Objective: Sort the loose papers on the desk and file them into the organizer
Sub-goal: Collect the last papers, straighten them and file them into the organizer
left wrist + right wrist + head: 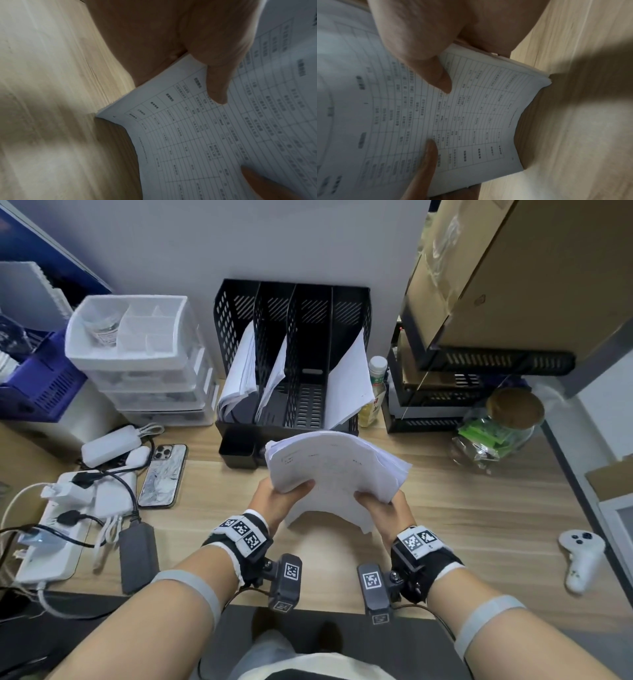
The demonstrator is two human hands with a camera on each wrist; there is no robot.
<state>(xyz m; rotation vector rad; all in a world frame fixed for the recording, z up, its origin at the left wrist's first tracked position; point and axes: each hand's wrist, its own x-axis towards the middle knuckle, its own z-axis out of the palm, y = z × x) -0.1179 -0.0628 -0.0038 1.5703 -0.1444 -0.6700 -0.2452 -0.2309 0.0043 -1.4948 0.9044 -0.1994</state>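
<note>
The paper stack (337, 470) hangs bowed above the desk (462, 508) before the black organizer (293, 354), my left hand (279, 501) and right hand (383, 508) gripping its near corners. In the left wrist view my thumb (217, 75) clamps a printed table, its writing too blurred to read. The right wrist view shows the same pinch on the same form.

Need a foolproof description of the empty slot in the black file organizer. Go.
Find the black mesh organizer against the white wall at the back of the wooden desk, beyond the paper stack held in both hands. It has four upright slots. Third from the left is the only one without papers.
</note>
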